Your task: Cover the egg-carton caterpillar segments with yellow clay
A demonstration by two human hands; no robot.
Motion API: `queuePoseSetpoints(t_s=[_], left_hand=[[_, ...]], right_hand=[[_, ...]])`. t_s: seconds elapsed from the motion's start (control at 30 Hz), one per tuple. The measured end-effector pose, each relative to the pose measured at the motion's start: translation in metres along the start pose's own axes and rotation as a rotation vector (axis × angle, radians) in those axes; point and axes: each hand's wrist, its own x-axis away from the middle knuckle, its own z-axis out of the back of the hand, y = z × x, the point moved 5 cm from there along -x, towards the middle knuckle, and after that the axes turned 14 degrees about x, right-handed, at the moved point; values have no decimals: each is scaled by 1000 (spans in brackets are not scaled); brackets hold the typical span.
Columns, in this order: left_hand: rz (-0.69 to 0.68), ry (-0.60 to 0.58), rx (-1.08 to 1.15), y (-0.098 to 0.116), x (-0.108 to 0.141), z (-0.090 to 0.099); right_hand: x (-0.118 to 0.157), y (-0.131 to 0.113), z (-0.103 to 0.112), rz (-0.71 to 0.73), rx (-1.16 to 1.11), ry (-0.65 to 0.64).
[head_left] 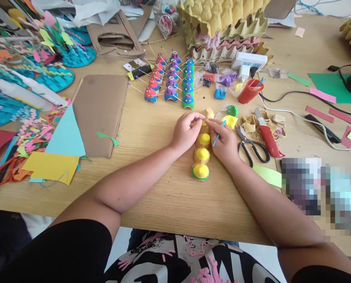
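Observation:
A strip of egg-carton cups (pixel 203 154) lies on the wooden table, its nearer cups topped with yellow clay and the nearest one edged in green. At its far end my left hand (pixel 188 133) has thumb and index finger pinched together at a cup; whatever is between them is too small to make out. Closed around a thin blue stick (pixel 219 133), my right hand (pixel 224 142) touches the same far part of the strip. Yellow clay (pixel 230 121) sits just beyond the right hand, with green clay (pixel 231 110) behind it.
Finished caterpillars (pixel 188 84) stand beyond the hands. Scissors (pixel 253 145) and a red-handled knife (pixel 268 135) lie right of the right hand. A red cup (pixel 250 92), a power strip (pixel 249 61) and stacked egg trays (pixel 222 27) are farther back. Cardboard (pixel 100 114) lies left.

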Motion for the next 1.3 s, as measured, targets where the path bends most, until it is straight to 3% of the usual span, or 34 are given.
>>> queuePoseSetpoints(t_s=[0.47, 0.87, 1.1, 1.3], left_hand=[[-56, -6, -110, 9, 3, 2], [26, -3, -78, 2, 1, 3], [18, -23, -101, 3, 1, 0], [34, -27, -86, 0, 0, 0]], right_hand=[[-2, -3, 0, -51, -11, -39], [-4, -6, 0, -26, -38, -18], [0, 14, -6, -126, -53, 40], [-5, 16, -3, -137, -32, -19]])
